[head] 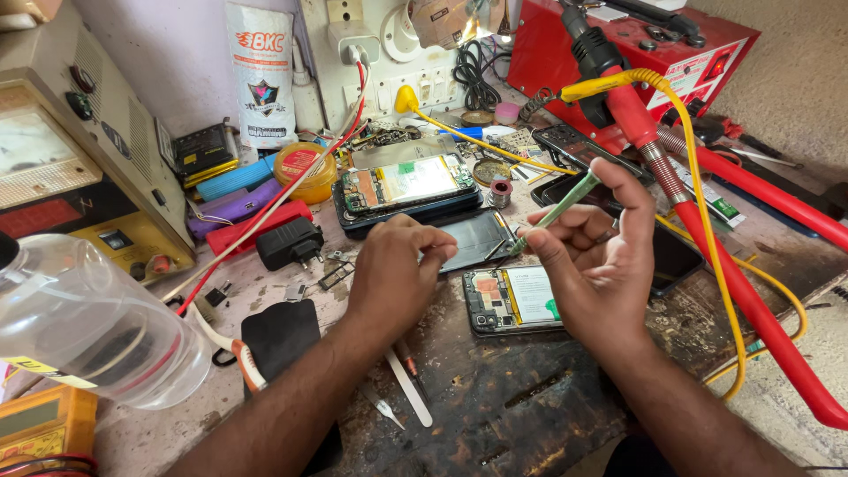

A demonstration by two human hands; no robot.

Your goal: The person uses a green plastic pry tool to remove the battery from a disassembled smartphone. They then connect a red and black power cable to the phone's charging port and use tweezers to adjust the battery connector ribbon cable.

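My left hand [395, 269] pinches shut at fingertips; held item too small to tell. Opened phone [512, 300] lies between my wrists, edges clear. At 1 o'clock, my right hand [594, 256] clamps green tool [558, 212]; red hose [742, 291] crowds 3 o'clock.

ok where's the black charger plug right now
In the head view, the black charger plug lies left of centre on the bench, just below the red case.

Two opened phones: one [408, 187] toward the desk's [495, 406] back edge, one [511, 300] mid-desk; one clear bottle [88, 327]; one black charger [290, 243].
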